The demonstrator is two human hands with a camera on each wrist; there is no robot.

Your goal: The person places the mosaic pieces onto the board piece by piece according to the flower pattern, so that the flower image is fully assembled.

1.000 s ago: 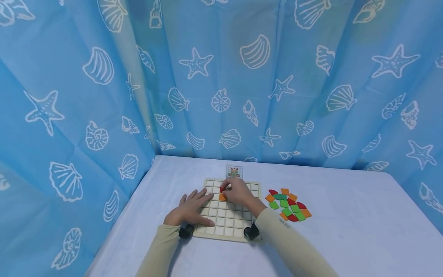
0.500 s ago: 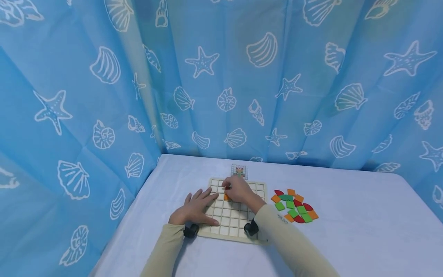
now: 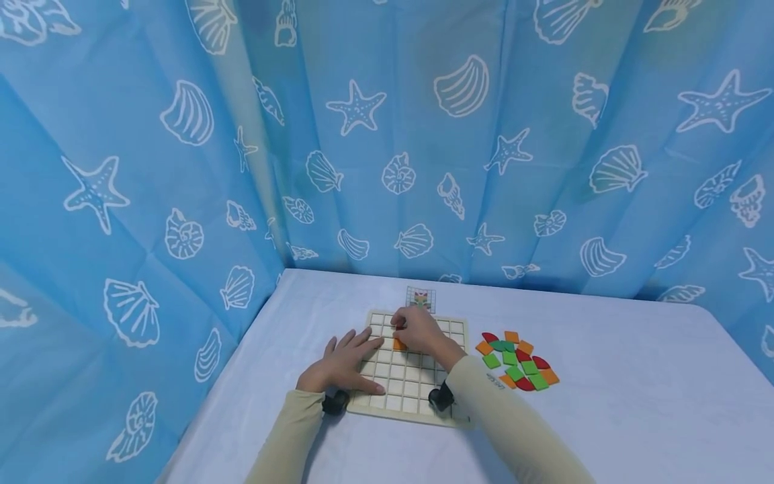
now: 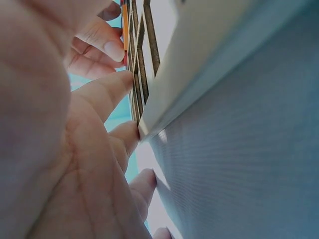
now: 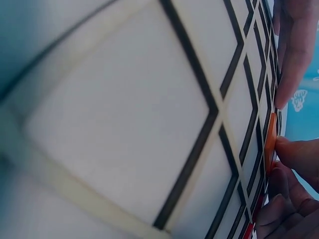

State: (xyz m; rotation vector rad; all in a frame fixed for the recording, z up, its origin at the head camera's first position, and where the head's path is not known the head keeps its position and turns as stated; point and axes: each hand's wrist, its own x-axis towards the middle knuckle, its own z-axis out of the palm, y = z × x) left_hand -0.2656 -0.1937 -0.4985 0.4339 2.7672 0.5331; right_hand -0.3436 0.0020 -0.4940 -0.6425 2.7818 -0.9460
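A pale wooden grid board lies on the white-covered table. My left hand rests on its left side with fingers spread, the fingertips touching the frame and cells in the left wrist view. Over the upper middle cells, my right hand pinches a small red tile between thumb and curled fingers; most of the tile is hidden by them. An orange tile sits in the cell just nearer, and the right thumb touches it in the right wrist view. Red shows beneath the fingertips there.
Right of the board lies a loose heap of flat tiles: green squares, orange squares, red quarter-rounds and teal pieces. Behind the board stands a pattern card. A blue shell-print curtain hangs beyond the table.
The head view has shifted slightly, so the whole scene sits further right. My left hand stays on the board. The right fingers have closed lower over the red tile, which now shows less.
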